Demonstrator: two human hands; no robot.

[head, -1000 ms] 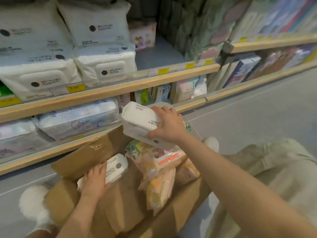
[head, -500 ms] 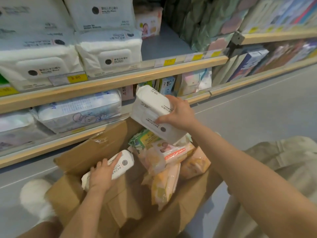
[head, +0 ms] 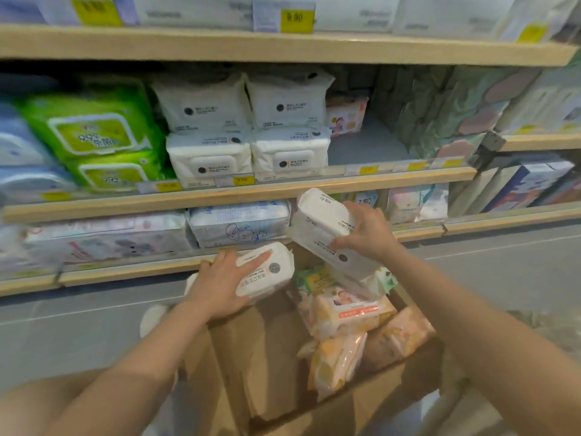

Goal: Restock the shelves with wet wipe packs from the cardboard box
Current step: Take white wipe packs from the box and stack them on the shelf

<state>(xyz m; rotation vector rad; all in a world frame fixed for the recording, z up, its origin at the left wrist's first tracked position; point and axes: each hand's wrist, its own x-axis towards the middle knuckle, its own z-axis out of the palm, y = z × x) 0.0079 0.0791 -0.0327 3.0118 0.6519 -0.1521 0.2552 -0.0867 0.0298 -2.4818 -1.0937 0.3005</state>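
Above the open cardboard box (head: 251, 357), both hands hold white wet wipe packs. The left hand (head: 220, 284) grips a small white pack (head: 267, 272) from the side, fingers curled round it, just over the box's far-left flap. The right hand (head: 364, 231) clasps a bigger white pack (head: 323, 228), tilted, over the far-right part of the box. Inside the box lie soft, shiny orange packs (head: 345, 313) and one green pack (head: 311, 278), crowded in its right half. The box is plain brown, with stiff flaps. Beyond the box, the wooden-edged middle shelf (head: 251, 190) carries puffy white packs (head: 248, 152) stacked in two rows, with a bare grey gap to their right.
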